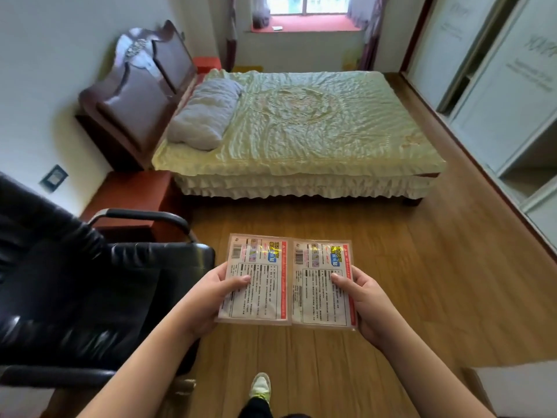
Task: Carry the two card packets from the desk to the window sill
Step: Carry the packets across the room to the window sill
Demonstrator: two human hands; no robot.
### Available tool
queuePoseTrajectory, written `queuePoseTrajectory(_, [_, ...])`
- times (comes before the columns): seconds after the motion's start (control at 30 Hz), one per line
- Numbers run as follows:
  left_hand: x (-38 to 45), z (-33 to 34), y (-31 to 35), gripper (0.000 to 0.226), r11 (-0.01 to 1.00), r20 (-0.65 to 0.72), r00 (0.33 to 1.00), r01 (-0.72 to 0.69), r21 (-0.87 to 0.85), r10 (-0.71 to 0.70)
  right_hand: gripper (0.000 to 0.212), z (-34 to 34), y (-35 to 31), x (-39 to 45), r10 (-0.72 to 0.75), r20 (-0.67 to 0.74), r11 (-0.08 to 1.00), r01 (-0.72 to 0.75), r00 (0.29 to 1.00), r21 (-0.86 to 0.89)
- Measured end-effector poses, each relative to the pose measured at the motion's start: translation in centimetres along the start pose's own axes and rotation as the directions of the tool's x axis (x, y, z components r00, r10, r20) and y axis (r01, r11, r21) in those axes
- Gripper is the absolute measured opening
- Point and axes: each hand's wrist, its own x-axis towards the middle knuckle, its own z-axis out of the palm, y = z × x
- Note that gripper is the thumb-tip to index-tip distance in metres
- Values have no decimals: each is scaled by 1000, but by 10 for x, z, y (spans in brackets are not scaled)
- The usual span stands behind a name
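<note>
Two flat card packets in clear plastic, printed with text, barcodes and red edges, are held side by side in front of me above the wooden floor. My left hand (211, 294) grips the left packet (259, 273) with the thumb on top. My right hand (366, 303) grips the right packet (319, 285) the same way. The window sill (310, 24), red, lies far ahead at the top of the view beyond the bed, under a bright window. A small pale object (277, 28) lies on the sill's left part.
A black leather office chair (78, 282) stands close on my left. A bed (301, 125) with a pale green cover and dark headboard fills the middle. White wardrobe doors (497, 86) line the right wall, with a strip of floor between them and the bed. My foot (260, 387) shows below.
</note>
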Motion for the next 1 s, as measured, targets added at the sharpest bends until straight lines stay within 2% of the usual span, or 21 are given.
queuePoseTrajectory(0.2, [74,5,41,45,999,162,986,40,22,-44,25,-7,-25,23,-45,-135,994,57,990,88])
queuePoseTrajectory(0.5, [175,54,77,46,987,347,928,93,130,-133,25,-53,-54,36,-104,-325,961,178,940,209])
queuePoseTrajectory(0.67, [235,107,80,44,972,407,890,134,195,-205,24,-107,-68,45,-113,-414,934,238,903,266])
queuePoseTrajectory(0.77, [272,145,78,45,962,441,867,140,233,-233,31,-147,-78,55,-118,-447,922,265,887,283])
queuePoseTrajectory(1.0, [349,241,82,51,940,421,859,176,293,-292,25,-248,-116,78,-77,-518,912,270,852,309])
